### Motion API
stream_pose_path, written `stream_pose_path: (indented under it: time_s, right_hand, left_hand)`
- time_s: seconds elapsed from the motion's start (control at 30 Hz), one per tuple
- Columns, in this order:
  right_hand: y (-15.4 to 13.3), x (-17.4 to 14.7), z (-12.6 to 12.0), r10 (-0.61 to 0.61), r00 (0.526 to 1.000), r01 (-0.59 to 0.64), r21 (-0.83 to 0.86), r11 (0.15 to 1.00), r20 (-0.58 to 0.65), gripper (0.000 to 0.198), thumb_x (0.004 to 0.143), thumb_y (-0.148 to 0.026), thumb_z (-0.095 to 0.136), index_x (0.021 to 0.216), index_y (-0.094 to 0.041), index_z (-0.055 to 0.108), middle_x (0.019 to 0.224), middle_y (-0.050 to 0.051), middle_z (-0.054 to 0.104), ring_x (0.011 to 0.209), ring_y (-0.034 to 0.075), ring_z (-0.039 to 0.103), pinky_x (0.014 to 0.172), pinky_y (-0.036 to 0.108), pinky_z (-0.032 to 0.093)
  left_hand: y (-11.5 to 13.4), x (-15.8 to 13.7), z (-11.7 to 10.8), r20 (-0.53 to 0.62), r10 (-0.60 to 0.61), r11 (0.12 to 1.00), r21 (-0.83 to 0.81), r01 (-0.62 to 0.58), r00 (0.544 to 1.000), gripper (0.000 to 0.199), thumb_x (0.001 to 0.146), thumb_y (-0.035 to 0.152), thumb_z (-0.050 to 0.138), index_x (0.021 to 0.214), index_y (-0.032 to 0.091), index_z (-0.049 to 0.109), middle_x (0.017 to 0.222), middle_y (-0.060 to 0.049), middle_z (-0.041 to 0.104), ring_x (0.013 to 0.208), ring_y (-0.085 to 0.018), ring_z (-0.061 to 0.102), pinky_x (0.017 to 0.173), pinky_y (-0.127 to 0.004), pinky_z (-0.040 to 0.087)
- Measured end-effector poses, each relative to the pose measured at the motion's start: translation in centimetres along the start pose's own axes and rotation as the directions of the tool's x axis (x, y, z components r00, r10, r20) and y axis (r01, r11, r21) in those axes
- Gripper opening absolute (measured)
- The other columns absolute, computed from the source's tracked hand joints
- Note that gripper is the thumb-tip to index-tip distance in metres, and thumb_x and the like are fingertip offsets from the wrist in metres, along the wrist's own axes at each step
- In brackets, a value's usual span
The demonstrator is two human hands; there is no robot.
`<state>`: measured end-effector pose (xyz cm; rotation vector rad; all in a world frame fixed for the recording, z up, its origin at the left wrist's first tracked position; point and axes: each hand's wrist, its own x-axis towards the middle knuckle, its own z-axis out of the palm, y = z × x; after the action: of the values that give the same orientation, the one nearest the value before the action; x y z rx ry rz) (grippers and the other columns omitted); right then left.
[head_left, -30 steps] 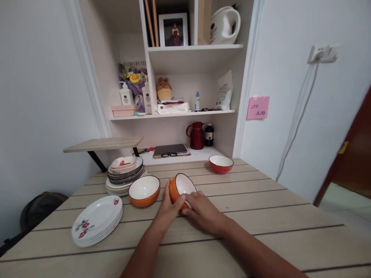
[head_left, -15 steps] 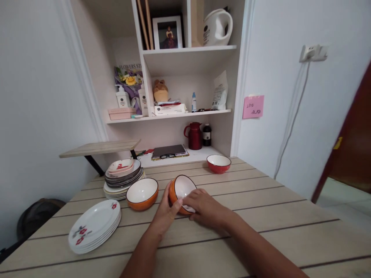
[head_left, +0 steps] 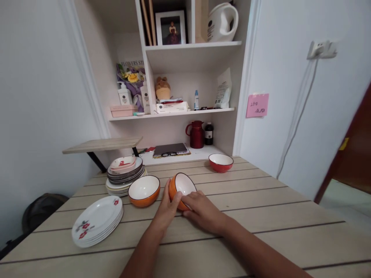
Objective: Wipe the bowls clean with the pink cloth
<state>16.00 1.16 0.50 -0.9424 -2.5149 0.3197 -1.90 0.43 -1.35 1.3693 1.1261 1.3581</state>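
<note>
An orange bowl (head_left: 185, 184) with a white inside and a dark rim is tilted on the table, its mouth turned up and to the right. My left hand (head_left: 168, 204) grips its left side, thumb over the near rim. My right hand (head_left: 203, 210) is closed at the near right rim, fingers curled over the bowl's inside. What lies under those fingers is hidden. Just left of my left hand, a second orange bowl (head_left: 145, 190) stands upright. A red bowl (head_left: 221, 163) stands upright farther back on the right.
Flat white plates with red flowers (head_left: 98, 220) are stacked at the front left. Behind them rises a taller stack of plates (head_left: 126, 175) topped by small pink dishes. A small raised wooden shelf (head_left: 101, 144), a laptop (head_left: 171, 150) and a red jug (head_left: 197, 135) are at the back.
My right hand has moved slightly left along the bowl's near rim. A bit of crumpled white stuff, seen under its fingers before, is now hidden. The whole view has shifted slightly.
</note>
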Motion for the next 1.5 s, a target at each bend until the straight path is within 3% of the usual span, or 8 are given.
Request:
stream_pose_path:
  time_s: [0.23, 0.47, 0.67, 0.8, 0.97, 1.13, 1.3, 1.5]
  right_hand:
    - [-0.4, 0.4, 0.7, 0.007, 0.992, 0.04, 0.379, 0.925, -0.122, 0.015, 0.091, -0.015, 0.059, 0.102, -0.025, 0.055, 0.109, 0.003, 0.069, 0.097, 0.022, 0.062, 0.086, 0.033, 0.048]
    - [0.9, 0.0, -1.0, -0.063, 0.993, 0.063, 0.013, 0.998, 0.095, 0.046, 0.083, -0.019, 0.073, 0.126, -0.025, 0.058, 0.121, 0.008, 0.067, 0.112, 0.028, 0.058, 0.1, 0.042, 0.042]
    - [0.9, -0.3, -1.9, -0.069, 0.996, 0.081, -0.214, 0.974, 0.06, 0.038, 0.089, -0.016, 0.064, 0.126, -0.025, 0.063, 0.116, 0.009, 0.071, 0.11, 0.028, 0.058, 0.105, 0.046, 0.033]
    - [0.5, -0.1, -1.1, -0.057, 0.997, 0.067, -0.196, 0.978, 0.052, 0.039, 0.092, -0.014, 0.059, 0.129, -0.025, 0.058, 0.114, 0.008, 0.071, 0.104, 0.025, 0.059, 0.095, 0.04, 0.036]
    - [0.1, 0.2, 0.2, -0.005, 1.0, 0.006, -0.126, 0.992, 0.008, 0.02, 0.096, -0.023, 0.059, 0.116, -0.022, 0.061, 0.112, 0.009, 0.071, 0.102, 0.027, 0.06, 0.09, 0.04, 0.04]
    - [-0.1, 0.2, -0.4, -0.063, 0.998, 0.063, -0.006, 0.998, 0.028, 0.024, 0.092, -0.022, 0.064, 0.116, -0.023, 0.061, 0.113, 0.006, 0.07, 0.104, 0.025, 0.06, 0.096, 0.039, 0.041]
    - [1.1, -0.1, -1.2, -0.091, 0.993, 0.099, -0.105, 0.99, 0.08, 0.051, 0.084, -0.019, 0.07, 0.132, -0.03, 0.058, 0.118, 0.005, 0.07, 0.112, 0.028, 0.057, 0.104, 0.046, 0.035]
    - [1.2, -0.3, -1.2, -0.045, 0.998, 0.053, -0.175, 0.983, 0.046, 0.046, 0.087, -0.014, 0.062, 0.131, -0.03, 0.06, 0.117, 0.006, 0.072, 0.112, 0.028, 0.057, 0.105, 0.047, 0.031]
  left_hand:
    - [1.3, -0.7, 0.2, 0.023, 0.018, 1.0, -0.023, -0.017, 1.0, 0.094, 0.084, 0.056, 0.073, 0.16, 0.024, 0.028, 0.162, -0.014, 0.041, 0.149, -0.03, 0.04, 0.122, -0.041, 0.032]
    - [0.9, -0.4, 0.1, 0.003, 0.073, 0.997, 0.0, -0.073, 0.997, 0.09, 0.083, 0.057, 0.072, 0.157, 0.02, 0.033, 0.154, -0.016, 0.05, 0.143, -0.031, 0.047, 0.121, -0.044, 0.034]
    - [0.6, 0.1, 0.2, -0.012, 0.057, 0.998, 0.005, -0.057, 0.998, 0.091, 0.083, 0.059, 0.071, 0.156, 0.019, 0.034, 0.156, -0.018, 0.048, 0.145, -0.033, 0.045, 0.121, -0.046, 0.033]
    - [0.3, -0.1, 0.3, -0.077, 0.047, 0.999, 0.008, -0.046, 0.996, 0.09, 0.088, 0.062, 0.064, 0.16, 0.025, 0.024, 0.165, -0.014, 0.036, 0.152, -0.031, 0.035, 0.122, -0.042, 0.032]
    - [0.0, -0.1, 0.3, -0.014, 0.059, 0.998, 0.034, -0.059, 0.998, 0.103, 0.084, 0.06, 0.072, 0.162, 0.023, 0.015, 0.169, -0.016, 0.025, 0.155, -0.031, 0.028, 0.125, -0.042, 0.026]
    - [-1.3, 0.7, 0.0, -0.053, 0.114, 0.993, 0.024, -0.112, 0.992, 0.094, 0.085, 0.065, 0.067, 0.158, 0.02, 0.029, 0.165, -0.017, 0.034, 0.152, -0.032, 0.034, 0.125, -0.043, 0.026]
    - [-2.1, 1.1, -0.1, -0.051, 0.145, 0.989, 0.009, -0.145, 0.988, 0.088, 0.085, 0.062, 0.067, 0.156, 0.021, 0.034, 0.16, -0.016, 0.043, 0.146, -0.033, 0.043, 0.122, -0.045, 0.032]
    - [-1.4, 0.8, -0.1, -0.069, 0.099, 0.995, -0.013, -0.1, 0.993, 0.085, 0.087, 0.061, 0.065, 0.156, 0.02, 0.035, 0.158, -0.017, 0.046, 0.145, -0.033, 0.045, 0.121, -0.044, 0.033]
